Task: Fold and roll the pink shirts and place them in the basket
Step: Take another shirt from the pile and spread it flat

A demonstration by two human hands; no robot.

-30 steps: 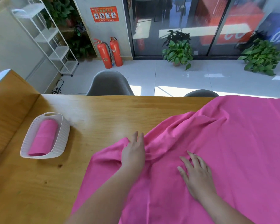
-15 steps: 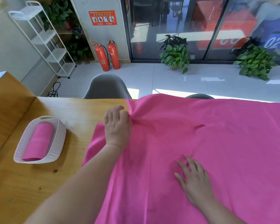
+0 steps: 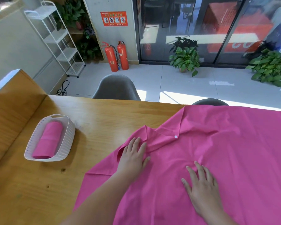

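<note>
A large pink shirt (image 3: 225, 151) lies spread over the right half of the wooden table (image 3: 96, 120), its collar and a white button near the left middle. My left hand (image 3: 133, 155) rests flat on the shirt's left part beside the collar, fingers straight. Further right and nearer to me, my right hand (image 3: 201, 187) presses flat on the fabric with fingers spread. A white ribbed basket (image 3: 68, 138) stands at the table's left and holds one rolled pink shirt (image 3: 49, 142).
Two grey chairs (image 3: 116, 87) stand behind the table's far edge. A raised wooden ledge (image 3: 11, 101) borders the table on the left. On the floor beyond are a white shelf rack (image 3: 55, 38), two red fire extinguishers (image 3: 116, 56) and potted plants (image 3: 185, 57).
My left hand threw the shirt's left part out toward the far edge, then came back toward me and now lies flat by the collar. The right hand stayed pressed on the fabric.
</note>
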